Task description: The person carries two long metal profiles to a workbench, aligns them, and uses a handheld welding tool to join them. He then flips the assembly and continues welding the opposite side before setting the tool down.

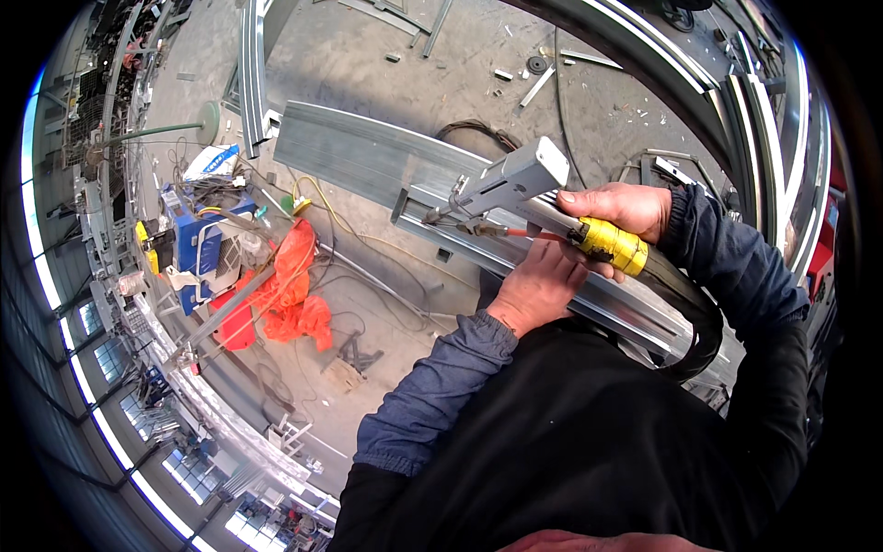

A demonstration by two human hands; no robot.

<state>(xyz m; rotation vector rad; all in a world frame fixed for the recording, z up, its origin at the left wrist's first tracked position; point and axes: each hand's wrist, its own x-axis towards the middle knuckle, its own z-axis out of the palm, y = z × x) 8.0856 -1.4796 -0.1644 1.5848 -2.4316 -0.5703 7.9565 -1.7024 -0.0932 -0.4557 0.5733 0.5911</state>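
Note:
My right hand is wrapped round the rear of a welding gun, a grey boxy head with a thin metal nozzle. Yellow tape covers the start of its thick black hose. The nozzle tip points left and down, close to the end of a silvery metal channel. Just below the gun, my left hand lies over the metal profiles, its fingers bent and close together. The gun and the taped hose hide its fingertips, so what they grip is unclear. A red tube runs between gun and left hand.
A wide metal profile extends to the far left. On the left stand a blue machine and a crumpled orange cloth, with a yellow cable near them. Offcuts litter the concrete floor. A long curved frame borders the right.

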